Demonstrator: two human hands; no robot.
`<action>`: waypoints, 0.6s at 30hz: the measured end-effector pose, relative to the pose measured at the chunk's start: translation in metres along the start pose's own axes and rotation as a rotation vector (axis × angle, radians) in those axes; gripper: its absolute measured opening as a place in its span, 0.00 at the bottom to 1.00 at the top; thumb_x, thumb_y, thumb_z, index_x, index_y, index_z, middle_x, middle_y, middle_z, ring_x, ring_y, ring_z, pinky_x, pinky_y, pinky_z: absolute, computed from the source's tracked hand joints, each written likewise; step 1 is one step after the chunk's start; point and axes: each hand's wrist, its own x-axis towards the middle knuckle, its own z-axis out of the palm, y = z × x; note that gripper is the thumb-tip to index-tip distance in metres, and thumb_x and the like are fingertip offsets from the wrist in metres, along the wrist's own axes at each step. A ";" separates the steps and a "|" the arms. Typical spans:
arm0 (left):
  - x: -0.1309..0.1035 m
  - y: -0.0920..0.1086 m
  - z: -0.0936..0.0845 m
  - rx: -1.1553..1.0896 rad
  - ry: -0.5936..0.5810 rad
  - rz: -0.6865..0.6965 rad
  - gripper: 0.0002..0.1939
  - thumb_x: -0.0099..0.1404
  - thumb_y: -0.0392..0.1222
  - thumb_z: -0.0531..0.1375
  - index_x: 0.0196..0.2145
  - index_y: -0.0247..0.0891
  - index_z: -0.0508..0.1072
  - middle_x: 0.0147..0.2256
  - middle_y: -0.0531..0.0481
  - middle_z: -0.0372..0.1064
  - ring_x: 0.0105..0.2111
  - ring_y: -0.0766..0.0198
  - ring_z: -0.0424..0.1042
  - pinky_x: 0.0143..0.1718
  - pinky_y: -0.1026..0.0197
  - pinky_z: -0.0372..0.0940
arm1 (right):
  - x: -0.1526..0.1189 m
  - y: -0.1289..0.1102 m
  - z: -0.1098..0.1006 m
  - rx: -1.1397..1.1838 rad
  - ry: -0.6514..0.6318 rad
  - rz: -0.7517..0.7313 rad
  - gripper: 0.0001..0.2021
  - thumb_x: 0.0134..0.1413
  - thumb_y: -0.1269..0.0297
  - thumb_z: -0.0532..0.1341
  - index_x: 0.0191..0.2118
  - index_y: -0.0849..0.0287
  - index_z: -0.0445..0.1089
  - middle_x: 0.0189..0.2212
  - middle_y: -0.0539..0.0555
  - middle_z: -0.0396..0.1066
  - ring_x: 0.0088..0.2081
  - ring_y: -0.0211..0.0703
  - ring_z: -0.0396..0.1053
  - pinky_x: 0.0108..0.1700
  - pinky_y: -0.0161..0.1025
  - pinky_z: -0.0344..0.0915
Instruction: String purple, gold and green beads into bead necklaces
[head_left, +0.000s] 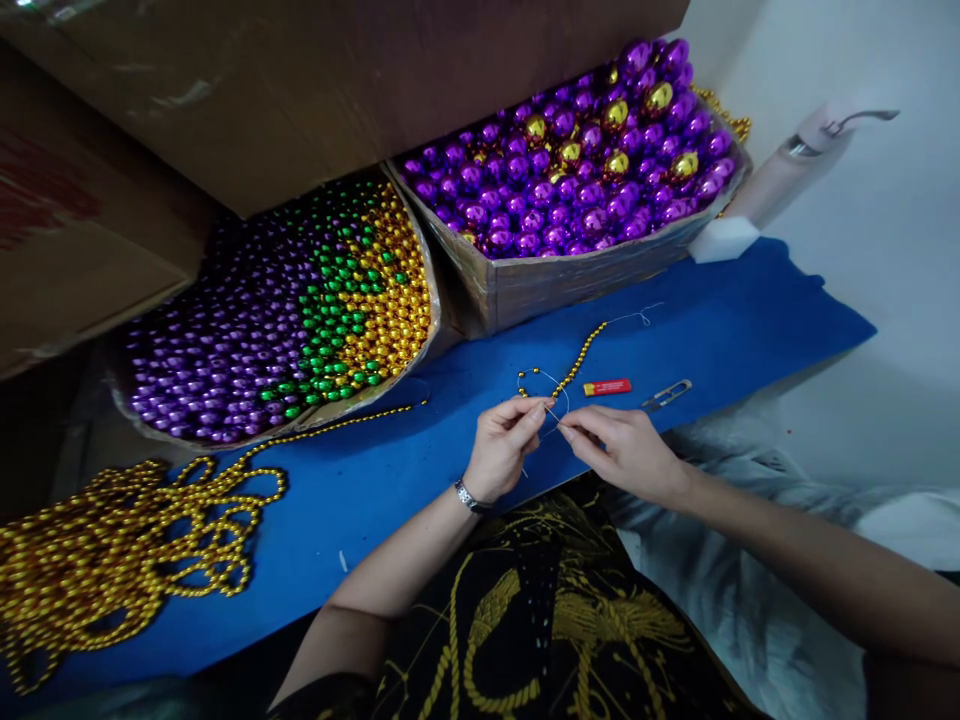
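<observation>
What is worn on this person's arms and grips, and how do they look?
The left grip and right grip are ungloved. A silver-coloured metal-link band circles the left wrist; the right wrist is bare. Both forearms are uncovered, with a black sleeve higher on the left.

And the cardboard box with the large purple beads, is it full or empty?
The cardboard box looks full: purple beads and some gold beads reach its front rim; lower layers are hidden.
</observation>
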 end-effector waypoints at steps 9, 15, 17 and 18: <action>0.004 0.012 0.006 -0.140 -0.046 -0.151 0.16 0.52 0.46 0.71 0.28 0.33 0.71 0.17 0.61 0.50 0.16 0.78 0.46 0.18 0.70 0.44 | 0.006 -0.006 -0.003 0.294 -0.081 0.139 0.09 0.63 0.64 0.56 0.45 0.58 0.71 0.29 0.49 0.75 0.26 0.33 0.71 0.28 0.30 0.65; 0.011 0.028 0.021 -0.285 -0.042 -0.169 0.16 0.50 0.44 0.70 0.28 0.34 0.68 0.26 0.55 0.62 0.23 0.74 0.60 0.22 0.69 0.56 | 0.017 -0.011 0.000 0.325 0.078 -0.075 0.11 0.64 0.66 0.56 0.48 0.56 0.72 0.42 0.54 0.76 0.44 0.40 0.74 0.48 0.41 0.72; 0.017 0.032 0.021 -0.297 -0.045 -0.140 0.15 0.50 0.43 0.70 0.27 0.35 0.67 0.26 0.55 0.62 0.25 0.73 0.62 0.25 0.68 0.58 | 0.024 -0.011 -0.004 0.239 0.195 -0.141 0.08 0.63 0.66 0.58 0.43 0.54 0.73 0.39 0.52 0.76 0.42 0.40 0.74 0.46 0.41 0.72; 0.022 0.033 0.018 -0.298 -0.029 -0.118 0.15 0.50 0.43 0.70 0.27 0.35 0.67 0.26 0.55 0.62 0.25 0.72 0.63 0.26 0.67 0.59 | 0.028 -0.010 -0.008 0.232 0.244 -0.136 0.07 0.63 0.65 0.58 0.41 0.54 0.73 0.38 0.52 0.76 0.40 0.39 0.74 0.44 0.40 0.72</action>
